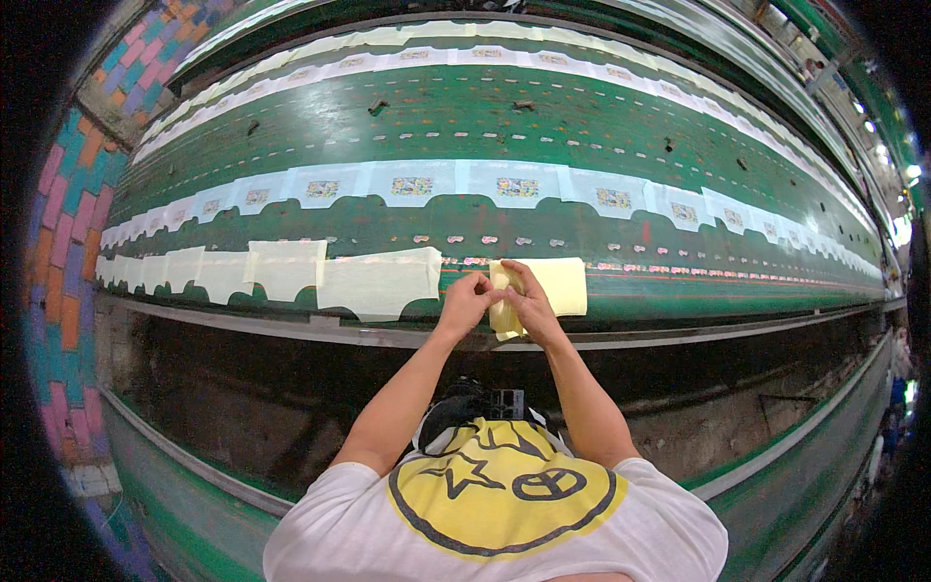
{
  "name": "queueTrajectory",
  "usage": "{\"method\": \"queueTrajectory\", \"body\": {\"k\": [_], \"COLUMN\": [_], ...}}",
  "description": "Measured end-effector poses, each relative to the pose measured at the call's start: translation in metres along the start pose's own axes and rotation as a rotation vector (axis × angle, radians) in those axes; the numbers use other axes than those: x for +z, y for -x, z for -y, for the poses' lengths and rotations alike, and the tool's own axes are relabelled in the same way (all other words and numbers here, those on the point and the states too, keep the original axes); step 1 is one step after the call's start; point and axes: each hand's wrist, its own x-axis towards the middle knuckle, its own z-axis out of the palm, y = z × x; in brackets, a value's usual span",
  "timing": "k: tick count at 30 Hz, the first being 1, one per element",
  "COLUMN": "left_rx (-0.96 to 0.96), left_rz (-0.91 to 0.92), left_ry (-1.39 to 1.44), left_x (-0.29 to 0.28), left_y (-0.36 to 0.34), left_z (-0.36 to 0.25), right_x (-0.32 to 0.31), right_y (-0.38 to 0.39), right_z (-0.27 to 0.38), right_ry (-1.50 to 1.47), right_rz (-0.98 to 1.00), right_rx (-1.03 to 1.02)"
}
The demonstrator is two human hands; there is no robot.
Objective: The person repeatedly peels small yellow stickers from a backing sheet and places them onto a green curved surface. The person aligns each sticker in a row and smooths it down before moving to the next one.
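Note:
A small stack of yellow fabric pieces [564,285] lies partly folded at the near edge of the long green table. My right hand [530,303] is closed around its folded left end, thumb on top. My left hand [467,307] meets it there, thumb and forefinger pinched at the edge of the yellow fabric; the exact grip is partly hidden by the fingers. Left of my hands, a pale yellow fabric piece [383,281] lies flat on the table, its lower edge curved. More such pieces [288,269] continue leftward in an overlapping row.
On the green table [465,107], a row of light blue pieces with colourful prints [412,182] runs across the middle. White printed pieces [417,56] lie farther back. Small dark clips [377,108] dot the surface. A metal rail [621,339] edges the near side; coloured paving [73,223] is at left.

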Motion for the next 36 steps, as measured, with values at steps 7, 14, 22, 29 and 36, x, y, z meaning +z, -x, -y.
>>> {"method": "queueTrajectory", "body": {"k": [7,14,22,29,36], "left_rx": [-0.051,-0.267,-0.243,-0.272,-0.372], "left_rz": [-0.013,-0.125,-0.265,-0.256,-0.136], "left_ry": [0.17,-0.004,-0.254,-0.251,-0.244], "left_x": [0.001,-0.042,-0.064,-0.064,-0.073], "left_y": [-0.016,-0.033,-0.034,-0.041,-0.053], "left_z": [0.019,0.062,0.106,0.106,0.122], "right_x": [-0.004,-0.037,-0.076,-0.082,-0.078], "right_y": [0.0,-0.003,0.0,-0.004,-0.011], "right_z": [0.0,-0.009,0.02,0.003,-0.012], "right_ry": [-0.073,-0.401,-0.578,-0.591,-0.543], "right_rz": [-0.162,-0.333,-0.438,-0.476,-0.508], "right_rx": [0.005,0.112,0.047,0.09,0.13]}}
